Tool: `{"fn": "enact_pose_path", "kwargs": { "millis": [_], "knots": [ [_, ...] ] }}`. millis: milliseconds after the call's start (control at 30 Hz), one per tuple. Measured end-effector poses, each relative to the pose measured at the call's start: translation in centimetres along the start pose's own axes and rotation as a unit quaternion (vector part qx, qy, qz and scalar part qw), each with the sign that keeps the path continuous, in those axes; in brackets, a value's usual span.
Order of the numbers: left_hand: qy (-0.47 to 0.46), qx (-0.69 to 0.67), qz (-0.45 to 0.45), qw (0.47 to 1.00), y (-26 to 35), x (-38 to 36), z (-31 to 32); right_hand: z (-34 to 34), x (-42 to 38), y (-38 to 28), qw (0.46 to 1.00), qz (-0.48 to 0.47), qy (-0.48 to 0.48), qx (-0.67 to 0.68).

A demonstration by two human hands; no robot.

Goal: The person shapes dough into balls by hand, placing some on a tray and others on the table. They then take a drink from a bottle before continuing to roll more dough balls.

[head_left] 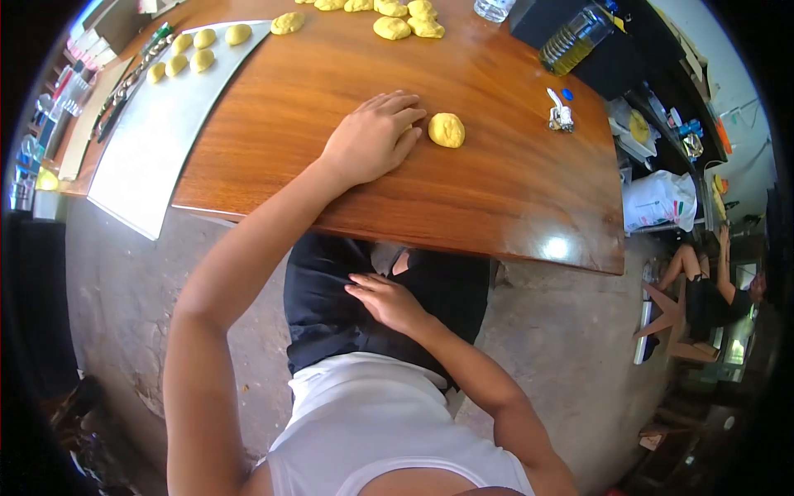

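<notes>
At far left we see a pale rectangular tray (pixel 141 157) holding 5 small yellow dough balls (pixel 201 59). On the glossy brown wooden tabletop (pixel 513 190) our left hand (pixel 372 136) lies flat, palm down, fingers loosely together, fingertips just beside a single round yellow dough ball (pixel 447 130), holding nothing. Lower, our right hand (pixel 387 299) rests open and empty on the black shorts (pixel 331 314). Farther right stands a clear plastic bottle of yellow oil (pixel 575 40).
</notes>
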State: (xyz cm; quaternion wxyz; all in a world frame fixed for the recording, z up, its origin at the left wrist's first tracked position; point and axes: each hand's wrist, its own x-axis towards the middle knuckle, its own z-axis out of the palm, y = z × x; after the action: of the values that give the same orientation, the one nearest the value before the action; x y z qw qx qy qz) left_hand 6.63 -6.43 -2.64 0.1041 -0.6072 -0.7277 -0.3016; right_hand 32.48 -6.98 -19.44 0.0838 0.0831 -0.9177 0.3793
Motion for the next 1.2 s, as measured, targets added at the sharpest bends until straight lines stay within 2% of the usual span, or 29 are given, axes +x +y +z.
{"fn": "enact_pose_path", "kwargs": {
  "millis": [67,133,167,200,267,300,400,433,467,500,533,567,600,633,700,733,767,800,833,867,900,933,967,1000,1067,1100,1133,1200],
  "knots": [
    [-0.006,-0.006,-0.011,1.000,0.1,0.2,0.0,-0.7,0.1,0.1,1.000,0.002,0.011,-0.014],
    [0.000,-0.010,-0.005,1.000,0.1,0.1,0.2,-1.8,-0.2,-0.2,0.998,0.039,0.020,0.039],
    [0.009,-0.008,-0.005,1.000,0.1,0.0,0.1,-3.2,0.2,-1.3,0.997,0.030,0.059,0.039],
    [0.012,-0.010,-0.013,1.000,0.0,0.0,0.0,-4.2,-0.1,-2.0,0.998,0.030,0.050,0.040],
    [0.006,-0.012,0.006,1.000,0.0,0.0,0.0,-6.9,-1.5,-3.0,0.992,0.122,-0.013,0.017],
    [0.011,-0.010,-0.001,1.000,-0.1,0.1,0.0,-8.9,-2.1,-4.1,0.983,0.145,-0.093,0.069],
    [0.012,-0.018,-0.002,1.000,-0.1,0.1,0.2,-18.5,-4.5,-8.2,0.895,0.164,-0.334,0.247],
    [0.011,-0.019,0.002,1.000,-0.1,0.1,0.2,-23.1,-6.6,-9.1,0.930,0.081,-0.262,0.243],
    [0.010,-0.022,0.007,1.000,-0.1,-0.1,0.2,-29.9,-9.9,-9.0,0.962,0.070,-0.190,0.183],
    [0.011,-0.023,-0.002,1.000,-0.3,-0.2,0.2,-35.0,-15.0,-7.8,0.869,-0.088,0.078,0.481],
    [0.016,-0.017,0.004,1.000,-0.4,-0.2,0.4,-38.8,-19.0,-7.2,0.610,-0.221,0.334,0.684],
    [0.023,-0.013,0.012,1.000,-0.3,-0.2,0.5,-43.0,-18.8,-9.6,0.643,-0.236,0.479,0.549],
    [0.031,-0.016,0.010,0.999,-0.1,-0.3,0.6,-47.9,-24.8,-7.6,0.607,-0.220,0.610,0.459],
    [0.021,-0.020,0.012,1.000,0.0,-0.3,0.5,-51.7,-30.7,-4.9,0.572,-0.209,0.673,0.420],
    [0.024,-0.022,0.014,0.999,-0.2,0.1,0.3,-48.2,-27.0,-4.0,0.589,-0.213,0.637,0.449],
    [0.031,-0.023,0.014,0.999,-0.1,-0.1,0.4,-45.8,-23.7,-3.8,0.653,-0.140,0.592,0.452],
    [0.022,-0.030,0.006,0.999,0.2,0.0,0.2,-42.4,-18.0,-4.8,0.708,-0.095,0.484,0.505],
    [0.015,-0.027,0.008,0.999,0.4,0.1,0.0,-38.5,-12.5,-4.7,0.683,-0.007,0.606,0.408],
    [0.000,-0.034,0.015,0.999,0.4,0.3,-0.3,-35.8,-9.2,-3.0,0.814,0.037,0.484,0.320],
    [0.013,-0.039,0.046,0.998,0.1,0.3,0.0,-32.2,-4.8,-3.4,0.865,0.117,0.453,0.185],
    [-0.015,-0.034,0.085,0.996,-0.2,0.6,-0.7,-29.7,-1.0,-4.2,0.908,0.164,0.382,0.053],
    [-0.038,-0.064,0.169,0.983,-0.8,1.2,-1.3,-28.2,1.9,-3.8,0.949,0.041,0.276,-0.146],
    [-0.059,-0.082,0.214,0.972,-1.8,1.9,-1.4,-27.5,5.0,-5.3,0.932,0.011,0.183,-0.313],
    [-0.080,-0.099,0.255,0.958,-2.5,2.4,-1.6,-27.0,7.1,-4.9,0.908,-0.027,0.107,-0.405],
    [-0.132,-0.154,0.183,0.962,-3.0,2.8,-1.4,-25.6,10.1,-2.0,0.927,-0.059,0.095,-0.358],
    [-0.103,-0.124,0.193,0.968,-3.4,2.5,-0.9,-25.3,11.1,-0.7,0.947,-0.056,0.085,-0.305],
    [-0.089,-0.172,0.163,0.967,-3.0,2.7,-1.2,-25.2,12.3,0.4,0.964,-0.054,0.070,-0.251],
    [-0.114,-0.188,0.137,0.966,-3.5,3.6,-1.7,-25.7,14.7,1.8,0.966,-0.070,0.074,-0.238]
  ]
}}
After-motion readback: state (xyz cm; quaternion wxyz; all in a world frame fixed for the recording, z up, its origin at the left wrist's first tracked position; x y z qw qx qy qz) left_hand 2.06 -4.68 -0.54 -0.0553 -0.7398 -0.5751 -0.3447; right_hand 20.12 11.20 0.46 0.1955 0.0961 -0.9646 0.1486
